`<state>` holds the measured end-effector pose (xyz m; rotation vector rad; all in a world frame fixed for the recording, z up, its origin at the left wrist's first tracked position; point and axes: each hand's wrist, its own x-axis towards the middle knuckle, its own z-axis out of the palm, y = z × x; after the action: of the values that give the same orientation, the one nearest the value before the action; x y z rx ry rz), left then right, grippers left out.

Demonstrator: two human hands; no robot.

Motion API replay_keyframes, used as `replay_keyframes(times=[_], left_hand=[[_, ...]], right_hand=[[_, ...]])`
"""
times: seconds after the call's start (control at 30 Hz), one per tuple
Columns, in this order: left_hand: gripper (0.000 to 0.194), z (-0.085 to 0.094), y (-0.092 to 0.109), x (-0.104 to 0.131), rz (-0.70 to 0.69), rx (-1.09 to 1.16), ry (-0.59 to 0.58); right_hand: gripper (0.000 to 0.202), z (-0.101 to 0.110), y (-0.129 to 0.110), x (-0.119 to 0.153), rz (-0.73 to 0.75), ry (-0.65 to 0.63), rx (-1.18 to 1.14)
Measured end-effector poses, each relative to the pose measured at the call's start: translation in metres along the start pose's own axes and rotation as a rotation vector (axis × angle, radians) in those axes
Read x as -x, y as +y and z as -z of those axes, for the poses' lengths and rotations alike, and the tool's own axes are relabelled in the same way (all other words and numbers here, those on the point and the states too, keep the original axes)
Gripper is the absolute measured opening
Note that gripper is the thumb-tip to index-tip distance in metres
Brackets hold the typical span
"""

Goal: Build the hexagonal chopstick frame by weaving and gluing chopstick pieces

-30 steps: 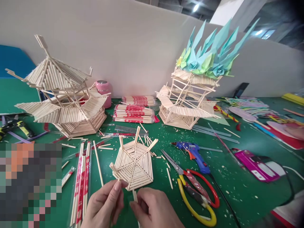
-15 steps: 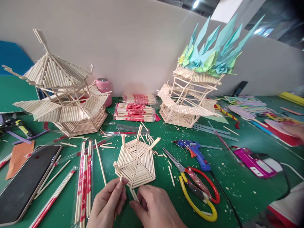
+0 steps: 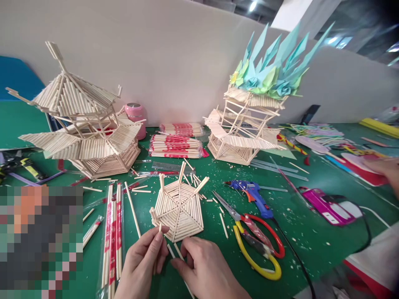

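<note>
On the green table, the hexagonal stick panel [image 3: 180, 209] lies flat, with short stick posts rising from several of its corners. At its near left edge my left hand [image 3: 146, 257] is closed, pinching a wooden stick [image 3: 160, 227] whose tip pokes up between thumb and finger. Just right of it, below the panel, my right hand [image 3: 202, 261] is closed on thin wooden sticks [image 3: 178, 250] that slant out past its thumb. Neither hand hides much of the panel.
Two stick pavilions [image 3: 90, 147] stand behind, the right one [image 3: 246, 141] topped with folded paper. Scissors [image 3: 249, 236] and a blue glue gun [image 3: 252, 193] lie to the right. Wrapped stick packs [image 3: 112, 236] are at left. Another person's hand [image 3: 386, 170] shows at far right.
The sticks in my right hand have spread apart, and their tips now stand clear of the panel's near corner. The view has shifted slightly. The lower left is now pixelated.
</note>
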<state>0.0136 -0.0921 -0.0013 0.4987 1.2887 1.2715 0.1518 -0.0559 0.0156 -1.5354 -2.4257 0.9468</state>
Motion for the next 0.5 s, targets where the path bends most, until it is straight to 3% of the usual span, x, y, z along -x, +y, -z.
replay_keyframes(times=[0.5], left_hand=[[0.035,0.0013,-0.0015,-0.0003,0.057,0.077,0.027]], right_hand=[[0.009,-0.0039,-0.0009,0.0018,0.003,0.01,0.046]])
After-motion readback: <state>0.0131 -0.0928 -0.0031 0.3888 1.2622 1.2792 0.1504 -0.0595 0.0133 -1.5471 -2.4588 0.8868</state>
